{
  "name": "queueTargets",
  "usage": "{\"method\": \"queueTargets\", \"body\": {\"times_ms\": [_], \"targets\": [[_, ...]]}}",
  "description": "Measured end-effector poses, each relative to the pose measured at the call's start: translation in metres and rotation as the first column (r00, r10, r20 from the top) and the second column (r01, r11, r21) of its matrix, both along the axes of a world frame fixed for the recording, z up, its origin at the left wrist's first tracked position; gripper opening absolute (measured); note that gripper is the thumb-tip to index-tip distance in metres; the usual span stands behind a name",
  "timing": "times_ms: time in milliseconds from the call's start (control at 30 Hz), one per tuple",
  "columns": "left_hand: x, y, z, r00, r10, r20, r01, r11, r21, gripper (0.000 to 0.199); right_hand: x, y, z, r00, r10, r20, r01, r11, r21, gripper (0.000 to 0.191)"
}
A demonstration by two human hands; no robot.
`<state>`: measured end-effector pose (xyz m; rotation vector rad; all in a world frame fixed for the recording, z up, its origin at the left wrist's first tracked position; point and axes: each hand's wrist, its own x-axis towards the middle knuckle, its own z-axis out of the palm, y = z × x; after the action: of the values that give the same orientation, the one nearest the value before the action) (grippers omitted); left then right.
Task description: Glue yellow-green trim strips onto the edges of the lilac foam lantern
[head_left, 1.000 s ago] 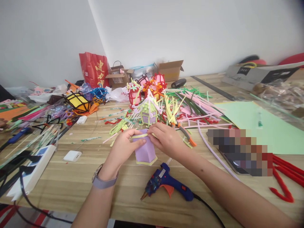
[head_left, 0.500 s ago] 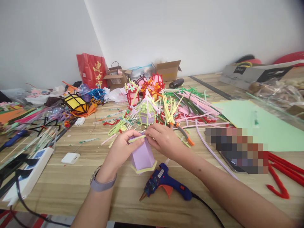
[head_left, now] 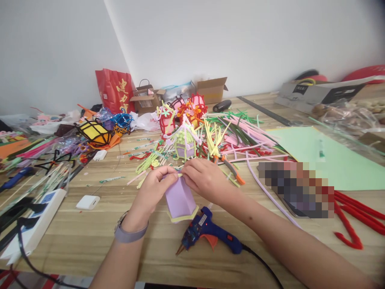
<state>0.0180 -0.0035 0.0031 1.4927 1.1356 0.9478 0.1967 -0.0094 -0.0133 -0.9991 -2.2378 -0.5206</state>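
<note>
A purple paper lantern body (head_left: 180, 199) with a pale yellow strip round its lower rim (head_left: 184, 217) is tilted between my hands. My left hand (head_left: 155, 188) pinches its upper left edge, with the thumb across the top. My right hand (head_left: 203, 176) has its fingers closed at the upper right edge, where a bit of pale yellow strip (head_left: 180, 175) shows between the hands. Just below lies a blue glue gun (head_left: 210, 230), nozzle toward the lower left. Behind my hands stands a finished purple and green lantern (head_left: 185, 146).
Pliers with orange handles (head_left: 233, 170), pink and green pipe cleaners (head_left: 249, 130) and a pixelated phone (head_left: 296, 190) lie to the right. A white power strip (head_left: 39, 220) and charger (head_left: 88, 202) are at the left. Green sheet (head_left: 337, 160) lies at the far right.
My left thumb and fingers have shifted over the top edge, so less of the yellow strip shows there. Both hands still hold the lantern body. The view has moved slightly.
</note>
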Motion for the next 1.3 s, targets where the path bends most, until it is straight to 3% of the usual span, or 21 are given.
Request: {"method": "queueTargets", "body": {"times_ms": [233, 467, 633, 700, 867, 1100, 1300], "targets": [[-0.001, 0.002, 0.001, 1.000, -0.027, 0.011, 0.027, 0.999, -0.028, 0.016, 0.000, -0.001, 0.000, 1.000, 0.011, 0.002, -0.011, 0.999, 0.033, 0.015], [-0.007, 0.003, 0.002, 0.989, -0.126, 0.078, 0.135, 0.983, -0.123, 0.019, -0.003, -0.005, 0.001, 1.000, 0.018, -0.008, -0.017, 0.999, 0.032, 0.014], [-0.014, 0.005, 0.000, 0.982, -0.162, 0.100, 0.176, 0.973, -0.151, 0.023, -0.003, -0.005, 0.008, 0.985, 0.118, -0.127, -0.133, 0.984, -0.117, 0.008], [-0.015, 0.006, 0.000, 0.977, -0.187, 0.103, 0.200, 0.971, -0.133, 0.024, -0.001, -0.003, 0.011, 0.948, 0.202, -0.245, -0.258, 0.940, -0.224, 0.001], [-0.018, 0.008, 0.002, 0.955, -0.246, 0.163, 0.265, 0.959, -0.102, 0.024, 0.008, 0.003, 0.014, 0.769, 0.311, -0.558, -0.561, 0.747, -0.357, 0.008], [-0.021, 0.010, 0.001, 0.903, -0.303, 0.306, 0.333, 0.942, -0.050, 0.020, 0.016, -0.001, 0.021, 0.646, 0.273, -0.713, -0.730, 0.493, -0.473, 0.021], [-0.017, 0.009, 0.000, 0.859, -0.362, 0.362, 0.385, 0.923, 0.008, 0.022, 0.018, -0.001, 0.021, 0.552, 0.253, -0.795, -0.820, 0.336, -0.463, 0.031]]}}
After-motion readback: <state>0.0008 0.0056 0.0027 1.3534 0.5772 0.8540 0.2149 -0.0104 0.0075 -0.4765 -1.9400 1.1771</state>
